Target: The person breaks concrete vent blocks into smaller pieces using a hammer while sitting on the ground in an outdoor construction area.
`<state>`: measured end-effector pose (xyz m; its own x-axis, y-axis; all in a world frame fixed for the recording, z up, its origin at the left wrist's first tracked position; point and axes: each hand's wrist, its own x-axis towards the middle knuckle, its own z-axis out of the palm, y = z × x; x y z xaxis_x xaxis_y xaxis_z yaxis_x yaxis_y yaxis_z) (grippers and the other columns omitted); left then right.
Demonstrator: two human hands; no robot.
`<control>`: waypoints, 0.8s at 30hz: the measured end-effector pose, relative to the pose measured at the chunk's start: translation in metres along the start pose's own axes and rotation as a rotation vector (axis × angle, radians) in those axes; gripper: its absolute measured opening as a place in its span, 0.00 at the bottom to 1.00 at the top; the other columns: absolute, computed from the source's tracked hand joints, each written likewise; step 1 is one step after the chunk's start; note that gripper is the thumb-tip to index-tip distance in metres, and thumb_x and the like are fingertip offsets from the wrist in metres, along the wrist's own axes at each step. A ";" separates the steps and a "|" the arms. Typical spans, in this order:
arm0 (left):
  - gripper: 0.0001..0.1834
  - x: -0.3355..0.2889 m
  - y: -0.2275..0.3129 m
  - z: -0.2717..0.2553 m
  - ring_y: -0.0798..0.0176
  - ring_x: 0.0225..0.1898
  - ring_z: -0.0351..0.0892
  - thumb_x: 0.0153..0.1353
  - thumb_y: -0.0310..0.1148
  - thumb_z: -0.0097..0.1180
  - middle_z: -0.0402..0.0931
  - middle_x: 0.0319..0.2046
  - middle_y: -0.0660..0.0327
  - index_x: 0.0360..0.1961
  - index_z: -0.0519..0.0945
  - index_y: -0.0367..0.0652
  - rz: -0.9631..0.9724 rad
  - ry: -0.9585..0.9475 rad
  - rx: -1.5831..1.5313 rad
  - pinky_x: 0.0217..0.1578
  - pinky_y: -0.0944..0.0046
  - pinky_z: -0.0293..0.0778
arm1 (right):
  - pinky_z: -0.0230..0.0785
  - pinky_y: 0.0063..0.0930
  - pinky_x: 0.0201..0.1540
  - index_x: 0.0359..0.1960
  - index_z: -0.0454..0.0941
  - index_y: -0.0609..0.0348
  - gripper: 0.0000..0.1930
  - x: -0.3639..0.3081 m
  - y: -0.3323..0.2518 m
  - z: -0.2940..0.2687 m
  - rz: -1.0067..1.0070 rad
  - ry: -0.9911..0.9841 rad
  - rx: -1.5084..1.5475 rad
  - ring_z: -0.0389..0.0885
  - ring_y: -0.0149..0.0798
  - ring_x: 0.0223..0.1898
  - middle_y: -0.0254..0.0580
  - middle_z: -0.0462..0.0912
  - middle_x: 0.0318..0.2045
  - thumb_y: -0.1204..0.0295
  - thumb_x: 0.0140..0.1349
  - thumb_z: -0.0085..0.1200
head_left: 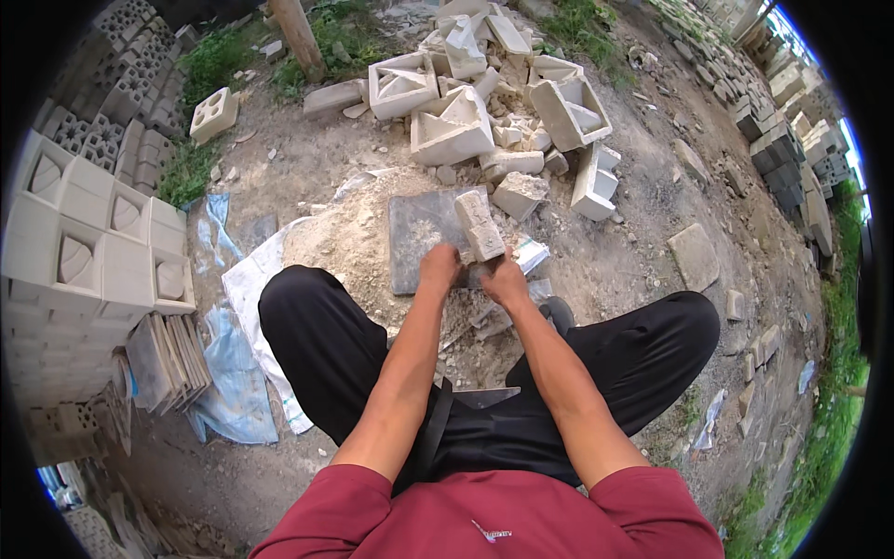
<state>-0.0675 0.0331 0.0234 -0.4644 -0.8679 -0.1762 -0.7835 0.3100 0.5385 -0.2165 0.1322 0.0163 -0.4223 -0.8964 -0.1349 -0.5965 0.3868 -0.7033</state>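
A rough, pale, brick-shaped concrete piece (480, 224) stands tilted over the right part of a dark flat slab (416, 244). My right hand (504, 280) is closed at the near end of this piece, its fingertips partly hidden. My left hand (440, 266) is curled closed over the slab's near part, left of the concrete piece. Whatever its fingers may grip is hidden. Crumbs and dust lie on the slab, and a heap of sandy rubble (340, 224) spreads beside and under it.
Broken hollow concrete blocks (453, 126) are piled beyond the slab. A wall of pale patterned blocks (84, 233) rises at left, near leaning thin boards (168, 363) and a blue sheet (235, 382). A flat stone (694, 258) lies at right. My bent knees flank the work.
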 end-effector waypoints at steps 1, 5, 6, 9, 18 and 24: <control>0.12 0.001 0.002 0.000 0.45 0.36 0.81 0.45 0.38 0.70 0.82 0.31 0.50 0.29 0.83 0.44 0.005 0.007 0.001 0.38 0.51 0.76 | 0.74 0.52 0.43 0.54 0.57 0.65 0.35 0.003 0.009 0.002 0.037 -0.049 -0.066 0.80 0.64 0.39 0.64 0.81 0.33 0.64 0.49 0.62; 0.11 0.000 0.008 -0.002 0.46 0.37 0.82 0.45 0.37 0.68 0.82 0.31 0.51 0.29 0.84 0.45 -0.041 -0.039 -0.035 0.39 0.51 0.77 | 0.74 0.50 0.45 0.56 0.58 0.63 0.37 0.003 0.008 -0.001 0.091 -0.072 -0.041 0.80 0.64 0.42 0.66 0.81 0.35 0.62 0.47 0.63; 0.11 0.000 0.001 -0.003 0.45 0.37 0.82 0.45 0.37 0.68 0.82 0.31 0.50 0.29 0.84 0.45 -0.050 -0.032 -0.033 0.39 0.51 0.77 | 0.74 0.51 0.45 0.56 0.59 0.64 0.36 0.004 -0.006 -0.005 0.074 -0.080 -0.066 0.80 0.64 0.41 0.66 0.81 0.35 0.63 0.48 0.63; 0.11 0.000 -0.011 -0.001 0.45 0.37 0.82 0.46 0.37 0.68 0.82 0.30 0.49 0.29 0.84 0.44 -0.036 0.010 -0.031 0.38 0.51 0.77 | 0.73 0.53 0.43 0.54 0.60 0.64 0.33 0.009 -0.043 -0.026 0.009 -0.033 -0.047 0.80 0.67 0.39 0.66 0.81 0.33 0.65 0.48 0.60; 0.09 -0.008 -0.004 -0.007 0.44 0.37 0.82 0.48 0.35 0.64 0.82 0.31 0.48 0.31 0.85 0.45 -0.048 -0.037 -0.016 0.39 0.50 0.77 | 0.74 0.50 0.41 0.49 0.69 0.69 0.28 0.004 -0.027 -0.001 0.000 0.050 -0.011 0.80 0.65 0.39 0.63 0.82 0.34 0.66 0.48 0.62; 0.10 -0.005 0.002 -0.012 0.46 0.38 0.83 0.48 0.36 0.65 0.83 0.33 0.49 0.34 0.86 0.49 -0.051 -0.058 0.002 0.40 0.51 0.78 | 0.74 0.50 0.43 0.58 0.59 0.67 0.37 0.004 -0.003 0.008 0.038 -0.044 -0.101 0.80 0.66 0.40 0.68 0.80 0.34 0.62 0.48 0.61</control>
<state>-0.0619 0.0332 0.0355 -0.4467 -0.8589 -0.2506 -0.8077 0.2667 0.5259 -0.2110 0.1255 0.0127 -0.4167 -0.8886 -0.1919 -0.6477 0.4383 -0.6231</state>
